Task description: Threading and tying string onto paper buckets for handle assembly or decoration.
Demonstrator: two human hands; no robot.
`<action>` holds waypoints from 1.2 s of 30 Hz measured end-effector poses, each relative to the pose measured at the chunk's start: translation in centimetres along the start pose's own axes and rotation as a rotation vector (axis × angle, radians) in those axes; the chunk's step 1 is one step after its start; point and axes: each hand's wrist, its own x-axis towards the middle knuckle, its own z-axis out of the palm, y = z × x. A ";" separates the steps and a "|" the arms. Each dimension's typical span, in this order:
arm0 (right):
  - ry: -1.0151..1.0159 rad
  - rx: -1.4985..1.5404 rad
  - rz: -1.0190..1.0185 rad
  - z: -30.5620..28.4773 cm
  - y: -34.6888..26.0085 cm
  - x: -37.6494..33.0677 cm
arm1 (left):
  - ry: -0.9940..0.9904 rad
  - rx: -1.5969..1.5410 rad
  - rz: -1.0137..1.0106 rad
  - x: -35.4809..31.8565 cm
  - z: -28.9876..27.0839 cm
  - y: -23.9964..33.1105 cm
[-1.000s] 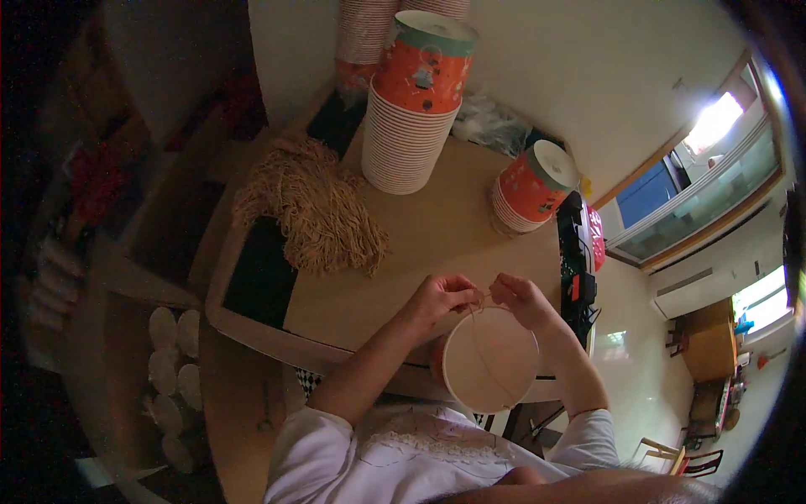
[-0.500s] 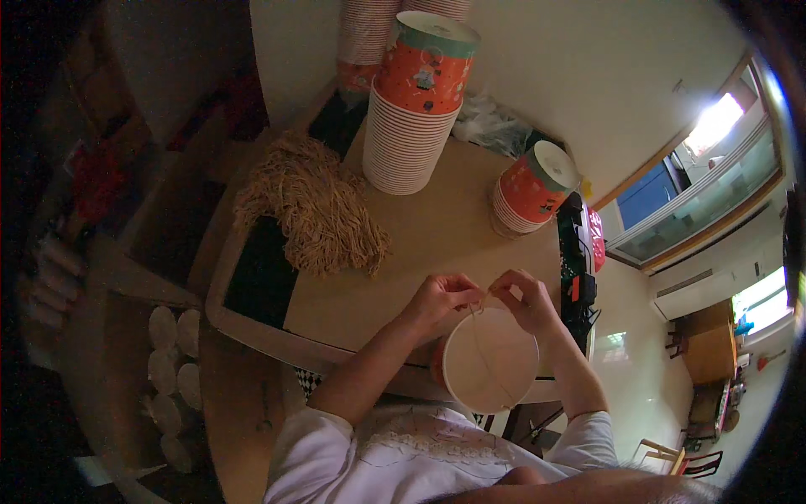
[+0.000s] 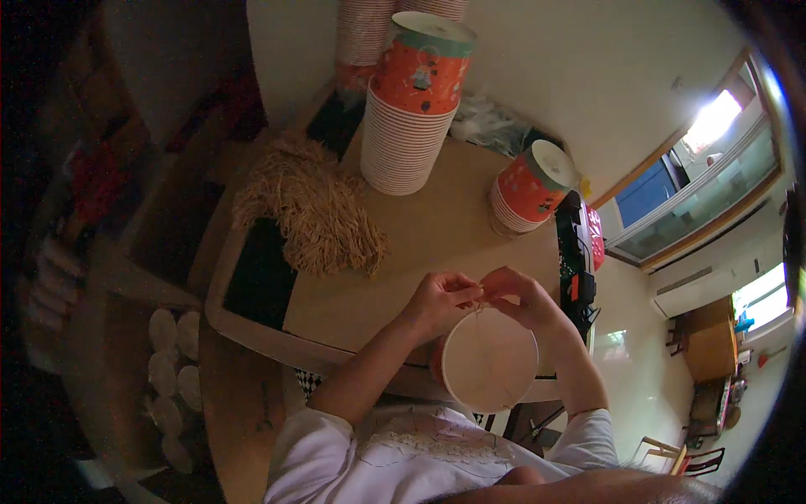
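Two hands meet just above the rim of a paper cup (image 3: 489,370) that sits at six o'clock on the surface (image 3: 437,244), close against our body. Our left hand (image 3: 441,301) and right hand (image 3: 520,298) each pinch a thin string (image 3: 480,315), fingertips nearly touching at the cup's twelve o'clock edge. We judge the string only partly fitted, its lower run still loose across the mouth. At eleven o'clock lies a heap of straw-coloured shreds (image 3: 315,214); a tall stack of orange cups (image 3: 411,109) stands at twelve, a shorter stack (image 3: 529,189) at one.
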 end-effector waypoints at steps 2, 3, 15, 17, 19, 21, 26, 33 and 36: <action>-0.063 0.100 0.130 -0.2 -0.2 0.1 | 0.014 0.035 -0.002 -0.3 0.4 0.7; -0.060 0.100 0.131 -0.3 -0.1 0.1 | 0.030 0.069 -0.004 -0.3 0.6 0.9; -0.124 0.267 0.350 -0.9 -0.6 0.7 | -0.050 0.064 0.048 1.0 -0.9 -1.1; -0.156 0.155 0.322 -1.1 -0.6 0.7 | -0.049 0.050 0.056 0.9 -0.7 -1.0; -0.117 0.087 0.255 -1.1 0.0 0.8 | -0.046 0.036 0.065 0.7 -0.5 -0.7; -0.080 0.020 0.185 -1.3 0.8 1.0 | -0.020 0.062 0.053 0.7 -0.5 -0.6; -0.319 0.588 0.226 -1.6 2.5 1.4 | -0.008 0.114 0.090 0.7 -0.3 -0.8; -0.347 0.742 0.319 -1.2 3.0 1.8 | -0.014 0.120 0.139 0.7 -0.4 -1.3; -0.317 0.693 0.271 -1.6 3.9 1.4 | -0.020 0.134 0.120 0.8 -0.5 -1.3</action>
